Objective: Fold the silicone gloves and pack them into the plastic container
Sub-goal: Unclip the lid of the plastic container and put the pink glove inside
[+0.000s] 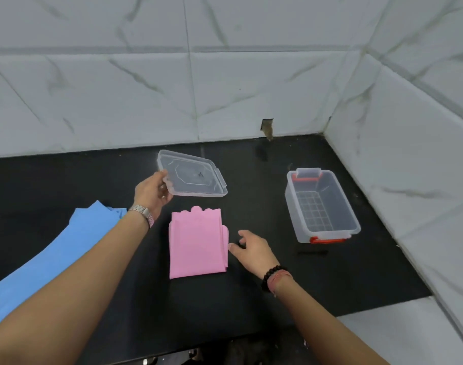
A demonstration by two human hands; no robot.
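While left hand [152, 192] grips clear lid [192, 175] by its edge, right hand [252, 250] loose beside folded pink gloves [197, 243]

A folded pink silicone glove pair [197, 243] lay flat on the bench; unfolded blue silicone gloves [54, 256] lay leftward; the clear, red-latched plastic container [321, 206] stood open.

The folded pink gloves [198, 243] lie on the black counter [251, 299]. Just beyond them the left hand [152, 193] grips the clear lid [192, 173] by its near-left edge, tilted off the surface. The right hand [252, 250] rests open, fingertips touching their right edge. Left of them lie blue gloves [54, 256]. Well to their right stands the open plastic container [321, 206], red latches at both ends.
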